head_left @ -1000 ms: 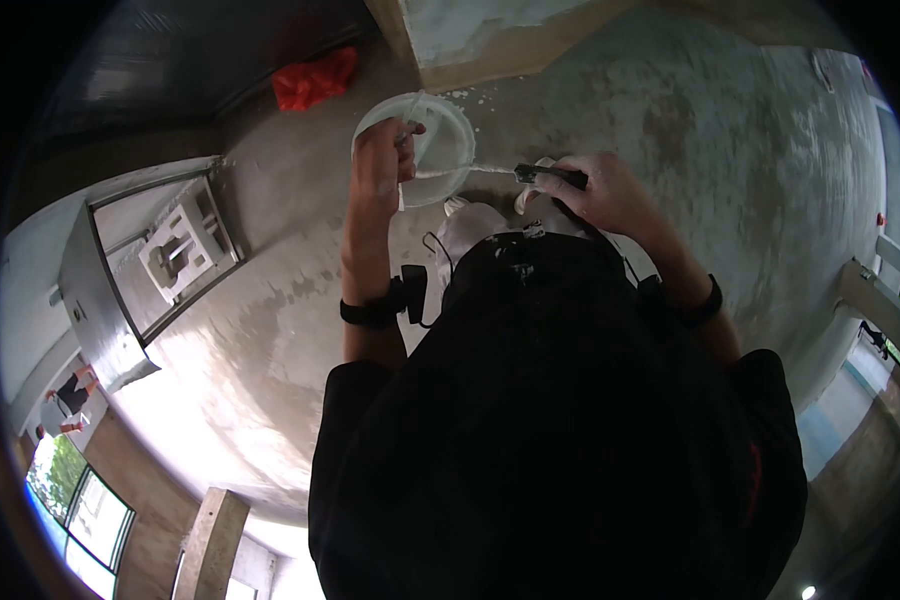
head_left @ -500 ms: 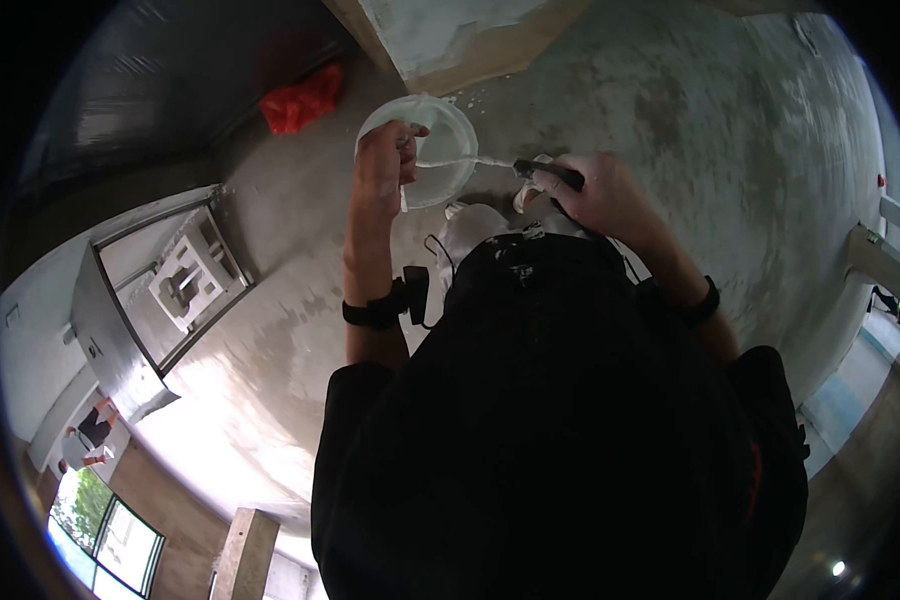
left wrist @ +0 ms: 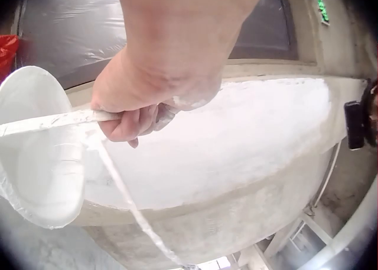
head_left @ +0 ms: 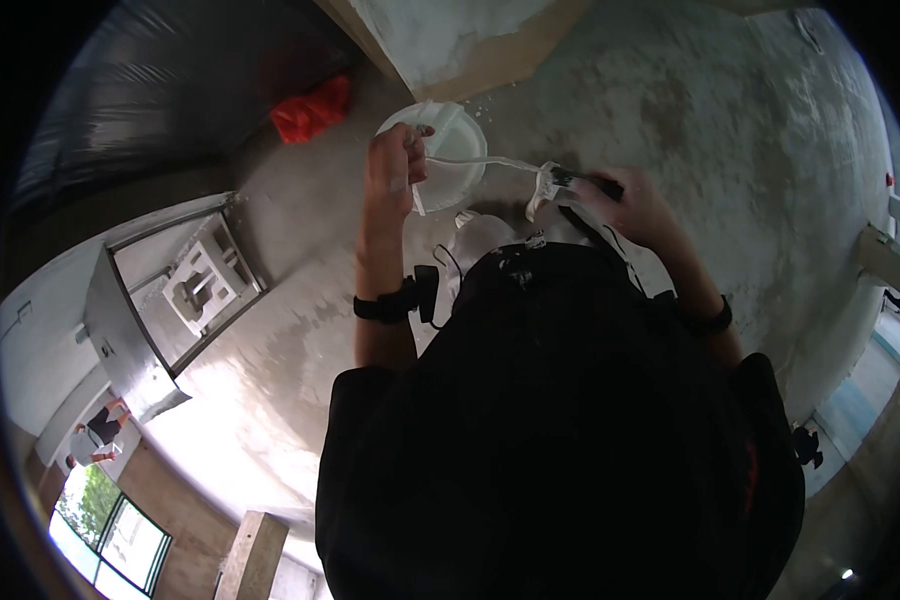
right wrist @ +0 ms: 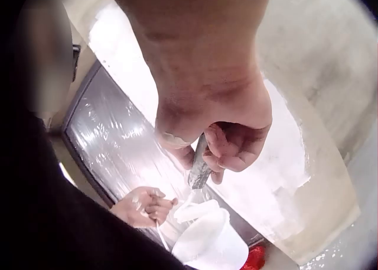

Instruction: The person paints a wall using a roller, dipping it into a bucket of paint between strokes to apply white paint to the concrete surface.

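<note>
My left hand (head_left: 395, 165) has its fingers curled round a thin, white-coated bar (left wrist: 44, 123), seen nearly edge-on. Below and beside this hand in the head view is a white bucket (head_left: 478, 150) on the floor. My right hand (head_left: 635, 205) grips the dark handle of a putty knife (right wrist: 201, 167), its front end coated white. A narrow white strip (head_left: 495, 160) runs between the left hand's bar and the knife; I cannot tell which tool it belongs to. White smears mark both hands.
A red plastic bag (head_left: 312, 110) lies beyond the bucket by dark plastic sheeting (head_left: 180, 80). White splashes dot the floor (head_left: 305, 320) near the wall base. A door (head_left: 130, 340) stands at left, with another person (head_left: 98, 435) farther off.
My right hand has moved right, away from the left hand, and the putty knife has turned, showing more white at its front. The left hand keeps its hold; the view has shifted slightly.
</note>
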